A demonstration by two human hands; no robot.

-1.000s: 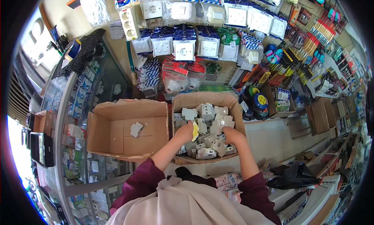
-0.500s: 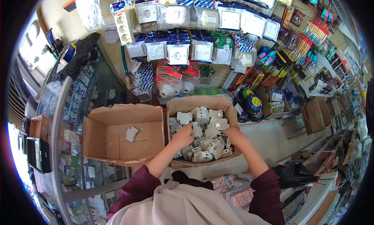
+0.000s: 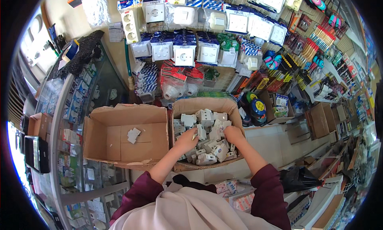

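Observation:
Both my hands are in the right-hand cardboard box (image 3: 235,106), which holds a heap of white-grey circuit breakers (image 3: 205,117). My left hand (image 3: 186,140) is closed at the left side of the heap, its fingertips on an upright circuit breaker (image 3: 201,132). My right hand (image 3: 234,135) is closed over the right side, fingers and thumb at another circuit breaker (image 3: 217,131). Its fingertips are partly hidden among the pieces. In the left-hand cardboard box (image 3: 99,140) one circuit breaker (image 3: 133,135) lies on the bottom, with small scraps near it.
A glass display case (image 3: 70,122) stands along the left. Packaged sockets and switches (image 3: 184,54) hang on the wall behind the boxes. Right of the boxes are cable reels (image 3: 258,106) and a carton (image 3: 281,106). A black bag (image 3: 299,178) is at lower right.
My right hand has moved left and slightly inward over the heap, bringing the circuit breaker at its fingers leftward. My left hand has shifted slightly left and down. The view has moved a little.

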